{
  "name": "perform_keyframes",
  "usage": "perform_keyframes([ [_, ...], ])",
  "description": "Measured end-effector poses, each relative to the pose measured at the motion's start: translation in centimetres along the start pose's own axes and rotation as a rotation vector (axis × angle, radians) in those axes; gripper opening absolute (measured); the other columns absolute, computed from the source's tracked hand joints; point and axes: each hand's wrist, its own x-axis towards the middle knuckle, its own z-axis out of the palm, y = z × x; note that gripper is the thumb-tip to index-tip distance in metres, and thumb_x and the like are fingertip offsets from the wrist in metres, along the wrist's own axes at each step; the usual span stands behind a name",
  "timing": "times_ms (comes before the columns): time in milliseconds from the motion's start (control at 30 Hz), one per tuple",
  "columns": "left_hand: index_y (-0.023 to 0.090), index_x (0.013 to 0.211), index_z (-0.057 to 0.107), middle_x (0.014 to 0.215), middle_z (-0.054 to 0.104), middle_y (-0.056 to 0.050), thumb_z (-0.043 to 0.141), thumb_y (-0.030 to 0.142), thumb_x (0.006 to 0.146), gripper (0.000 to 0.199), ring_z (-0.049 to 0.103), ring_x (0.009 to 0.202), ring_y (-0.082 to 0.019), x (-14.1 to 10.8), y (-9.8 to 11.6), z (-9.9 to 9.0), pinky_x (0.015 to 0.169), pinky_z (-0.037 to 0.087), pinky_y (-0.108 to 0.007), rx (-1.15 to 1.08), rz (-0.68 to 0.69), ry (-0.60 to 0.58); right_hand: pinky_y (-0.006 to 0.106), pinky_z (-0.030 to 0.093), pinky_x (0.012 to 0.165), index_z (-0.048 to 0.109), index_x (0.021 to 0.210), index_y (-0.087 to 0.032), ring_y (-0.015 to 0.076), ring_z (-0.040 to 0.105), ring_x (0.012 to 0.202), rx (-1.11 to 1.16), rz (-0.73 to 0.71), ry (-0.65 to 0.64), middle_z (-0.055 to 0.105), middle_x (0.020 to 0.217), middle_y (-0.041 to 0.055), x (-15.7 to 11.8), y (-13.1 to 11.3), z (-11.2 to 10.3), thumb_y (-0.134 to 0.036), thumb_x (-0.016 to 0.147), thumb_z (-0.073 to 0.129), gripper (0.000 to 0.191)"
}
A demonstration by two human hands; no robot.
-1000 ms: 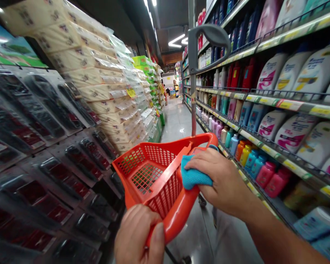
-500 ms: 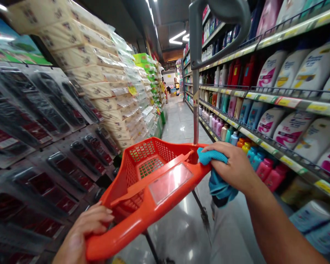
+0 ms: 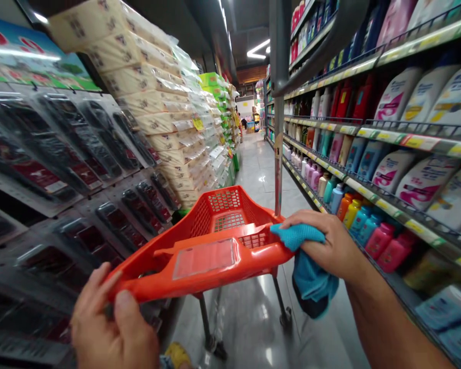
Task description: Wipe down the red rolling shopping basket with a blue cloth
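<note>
An orange-red plastic shopping-cart basket sits in front of me on a wheeled frame, with a clear label panel set in its near rim. My left hand holds the basket's left end, fingers over the rim. My right hand presses a turquoise terry cloth onto the right side of the rim. The cloth's lower part hangs below the rim. A grey cart pole with a curved handle rises behind the basket.
Shelves of shampoo and baby-care bottles run along the right. Black packaged goods hang on the left, beside stacked tissue packs. A tiled aisle stretches ahead, with a person far down it. A yellow object shows at the bottom edge.
The basket has swung round, its near rim now lying crosswise and lower in view. My left hand has moved left along it. The cloth has slid to the rim's right side and hangs lower.
</note>
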Motion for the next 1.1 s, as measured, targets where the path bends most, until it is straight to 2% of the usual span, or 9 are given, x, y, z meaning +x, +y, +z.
perform_keyframes([
  [133, 0.025, 0.128, 0.059, 0.138, 0.064, -0.004, 0.05, 0.019, 0.095, 0.035, 0.052, 0.137, -0.023, -2.0, 6.2, 1.8, 0.128, 0.022, -0.049, -0.064, 0.465, -0.161, 0.033, 0.053, 0.082, 0.072, 0.098, -0.024, 0.0195, 0.07, 0.085, 0.181, -0.166, -0.059, 0.076, 0.09, 0.0023, -1.3, -0.7, 1.0, -0.009, 0.075, 0.056, 0.031],
  [167, 0.023, 0.127, 0.061, 0.134, 0.067, -0.005, 0.05, 0.017, 0.095, 0.034, 0.054, 0.135, -0.022, -2.4, 7.7, 2.3, 0.128, 0.021, -0.048, -0.087, 0.522, -0.182, 0.033, 0.053, 0.083, 0.072, 0.099, -0.024, 0.0199, 0.071, 0.086, 0.233, -0.189, -0.056, 0.076, 0.093, 0.0031, -1.8, -0.8, 1.4, -0.011, 0.077, 0.056, 0.03],
  [233, 0.019, 0.126, 0.062, 0.128, 0.07, -0.007, 0.05, 0.02, 0.096, 0.032, 0.058, 0.128, -0.021, -2.9, 10.0, 2.9, 0.127, 0.021, -0.045, -0.124, 0.53, -0.245, 0.034, 0.053, 0.088, 0.072, 0.099, -0.024, 0.0205, 0.071, 0.09, 0.31, -0.201, -0.028, 0.077, 0.098, 0.0041, -3.1, -0.6, 2.5, -0.015, 0.082, 0.056, 0.025],
  [333, 0.02, 0.128, 0.062, 0.115, 0.074, -0.005, 0.054, 0.027, 0.096, 0.034, 0.065, 0.11, -0.019, -2.8, 11.5, 2.9, 0.12, 0.026, -0.04, -0.084, 0.482, -0.398, 0.034, 0.052, 0.091, 0.071, 0.099, -0.026, 0.0201, 0.07, 0.096, 0.389, -0.15, 0.074, 0.075, 0.106, 0.0044, -4.8, 0.2, 4.6, -0.021, 0.089, 0.057, 0.018],
  [467, 0.023, 0.113, 0.067, 0.095, 0.073, -0.002, 0.057, 0.026, 0.094, 0.021, 0.064, 0.091, -0.018, -2.6, 11.0, 1.9, 0.104, 0.034, -0.039, -0.05, 0.416, -0.36, 0.031, 0.052, 0.091, 0.07, 0.099, -0.027, 0.0189, 0.068, 0.099, 0.426, -0.082, 0.252, 0.074, 0.104, 0.0035, -5.4, 1.1, 7.0, -0.02, 0.091, 0.061, 0.015],
  [633, 0.024, 0.104, 0.067, 0.091, 0.074, -0.001, 0.053, 0.018, 0.094, 0.018, 0.065, 0.087, -0.017, -2.3, 10.0, 0.6, 0.098, 0.036, -0.04, -0.101, 0.437, -0.335, 0.033, 0.052, 0.089, 0.071, 0.097, -0.026, 0.019, 0.068, 0.095, 0.444, -0.109, 0.284, 0.073, 0.097, 0.0028, -4.4, 1.4, 8.1, -0.015, 0.087, 0.062, 0.017],
  [800, 0.025, 0.097, 0.067, 0.086, 0.073, 0.001, 0.05, 0.014, 0.093, 0.021, 0.065, 0.083, -0.016, -1.9, 8.7, -0.6, 0.092, 0.038, -0.04, -0.119, 0.426, -0.313, 0.033, 0.053, 0.087, 0.072, 0.093, -0.022, 0.0193, 0.069, 0.091, 0.37, 0.107, 0.322, 0.074, 0.095, 0.003, -3.4, 4.3, 9.4, -0.013, 0.079, 0.059, 0.022],
  [900, 0.025, 0.094, 0.068, 0.083, 0.073, 0.001, 0.049, 0.012, 0.093, 0.023, 0.065, 0.081, -0.015, -1.6, 7.7, -1.1, 0.091, 0.039, -0.04, -0.155, 0.415, -0.287, 0.034, 0.053, 0.089, 0.074, 0.095, -0.023, 0.019, 0.069, 0.094, 0.295, 0.146, 0.267, 0.075, 0.097, 0.0028, -2.8, 4.7, 9.6, -0.01, 0.074, 0.055, 0.031],
  [1100, 0.025, 0.089, 0.07, 0.08, 0.071, 0.002, 0.05, 0.014, 0.092, 0.023, 0.065, 0.078, -0.016, -1.3, 4.8, -2.0, 0.093, 0.041, -0.04, -0.234, 0.405, -0.278, 0.035, 0.05, 0.094, 0.072, 0.098, -0.025, 0.0186, 0.069, 0.098, 0.273, -0.143, -0.007, 0.076, 0.102, 0.0016, -3.1, 2.1, 8.9, -0.004, 0.064, 0.05, 0.046],
])
